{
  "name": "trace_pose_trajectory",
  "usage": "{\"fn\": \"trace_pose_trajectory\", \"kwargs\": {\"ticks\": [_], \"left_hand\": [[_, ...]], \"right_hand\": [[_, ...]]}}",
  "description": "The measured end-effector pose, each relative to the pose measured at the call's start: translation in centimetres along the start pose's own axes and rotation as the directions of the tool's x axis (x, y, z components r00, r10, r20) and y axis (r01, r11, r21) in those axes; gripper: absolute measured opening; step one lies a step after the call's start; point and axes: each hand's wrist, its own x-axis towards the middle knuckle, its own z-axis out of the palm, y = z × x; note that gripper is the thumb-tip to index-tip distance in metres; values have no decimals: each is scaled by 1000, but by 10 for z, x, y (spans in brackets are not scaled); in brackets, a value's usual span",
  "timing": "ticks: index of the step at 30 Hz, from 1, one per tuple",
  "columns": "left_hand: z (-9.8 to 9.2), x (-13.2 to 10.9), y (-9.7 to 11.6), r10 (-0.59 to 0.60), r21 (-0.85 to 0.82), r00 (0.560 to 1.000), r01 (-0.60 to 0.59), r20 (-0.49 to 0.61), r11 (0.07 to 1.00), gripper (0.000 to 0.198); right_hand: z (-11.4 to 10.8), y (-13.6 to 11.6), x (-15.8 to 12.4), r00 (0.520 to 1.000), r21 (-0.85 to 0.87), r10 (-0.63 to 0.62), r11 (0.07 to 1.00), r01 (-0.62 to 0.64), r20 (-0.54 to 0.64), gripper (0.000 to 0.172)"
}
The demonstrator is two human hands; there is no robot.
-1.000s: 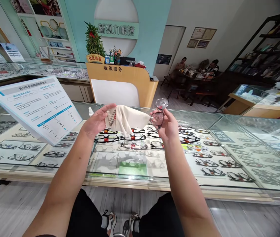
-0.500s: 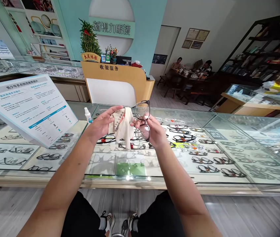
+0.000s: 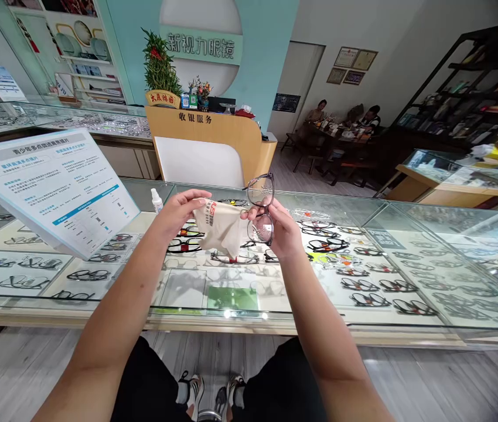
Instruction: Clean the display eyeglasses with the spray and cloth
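Note:
Between my hands hangs a cream lens cloth [image 3: 219,230] with red and dark print. My left hand [image 3: 179,212] pinches its upper left corner. In my right hand [image 3: 285,231] is a pair of dark-framed eyeglasses [image 3: 261,190], turned on end so one lens is above the other. The fingers grip them around the bridge, and the lower lens shows droplets or speckles. The cloth's right end reaches the right fingertips; whether they pinch it too is hard to make out. Both hands are above the glass display case [image 3: 231,319].
A white spray bottle [image 3: 156,201] stands on the glass beyond my left hand. A large printed sign [image 3: 55,187] leans at the left. Several eyeglass frames [image 3: 328,245] lie inside the case. Farther back are a wooden counter [image 3: 214,132] and two people seated at a table.
The cloth has gone from hanging bunched to being spread sideways between the hands. My right hand and the eyeglasses have shifted slightly right.

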Motion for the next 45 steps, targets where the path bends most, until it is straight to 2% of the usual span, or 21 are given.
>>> {"fn": "trace_pose_trajectory", "kwargs": {"ticks": [6, 10, 14, 18, 21, 25, 31, 34, 38, 45], "left_hand": [[-5, -3, 1, -61, 201, 994, 41, 94, 979, 81], [-13, 1, -2, -86, 334, 988, 40, 125, 942, 69], [-13, 4, -5, -84, 364, 991, 41, 103, 931, 61], [-7, 4, -3, 68, 296, 997, -77, 41, 952, 47], [-4, 1, 3, 149, 142, 989, -145, -16, 979, 38], [0, -6, 12, 99, -44, 995, -98, 7, 994, 36], [1, -12, 15, 10, -148, 988, 13, 155, 989, 36], [3, -11, 10, -45, -184, 971, 90, 235, 979, 36], [7, -13, 5, -137, -206, 948, 201, 288, 958, 36], [10, -20, 11, -120, -219, 942, 195, 313, 956, 45]], "right_hand": [[-1, -5, 0, 1000, -28, -1, 1000, 1, -6, 45], [-6, -6, 0, 999, -30, -29, 999, 28, -23, 46], [-10, -4, 0, 998, -26, -50, 998, 49, -23, 41], [-11, -3, 2, 998, -42, -51, 998, 50, -27, 42], [-11, -1, 5, 999, -50, -18, 999, 16, -33, 39], [-10, 5, 8, 999, -62, 36, 997, -38, -27, 36], [-1, 14, 5, 996, 19, 72, 997, -71, -52, 31], [5, 19, 3, 994, 56, 97, 994, -94, -55, 33], [11, 26, 0, 993, 52, 108, 993, -106, -55, 40], [13, 30, 0, 994, -3, 50, 999, -50, -102, 47]]}}
